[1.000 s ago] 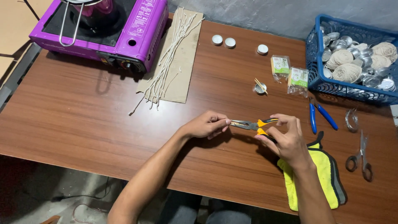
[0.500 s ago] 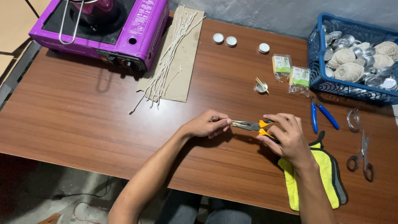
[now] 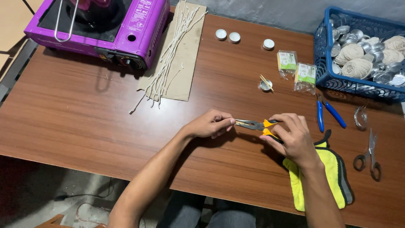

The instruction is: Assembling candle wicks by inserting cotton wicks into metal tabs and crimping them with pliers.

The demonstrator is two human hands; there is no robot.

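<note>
My right hand (image 3: 293, 137) gripped the yellow-handled pliers (image 3: 257, 125), long axis pointing to 9 o'clock. My left hand (image 3: 209, 124), fingers pinched closed on something too small to identify, met the tip.

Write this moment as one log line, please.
right hand: grips orange-handled pliers | left hand: fingers pinched at pliers' tip, item too small to tell | nearby: yellow cloth, scissors | surface: wooden table

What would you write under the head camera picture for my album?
Right hand squeezes orange-handled pliers toward the left hand's pinched fingertips, over a wooden table beside a yellow cloth.
</note>
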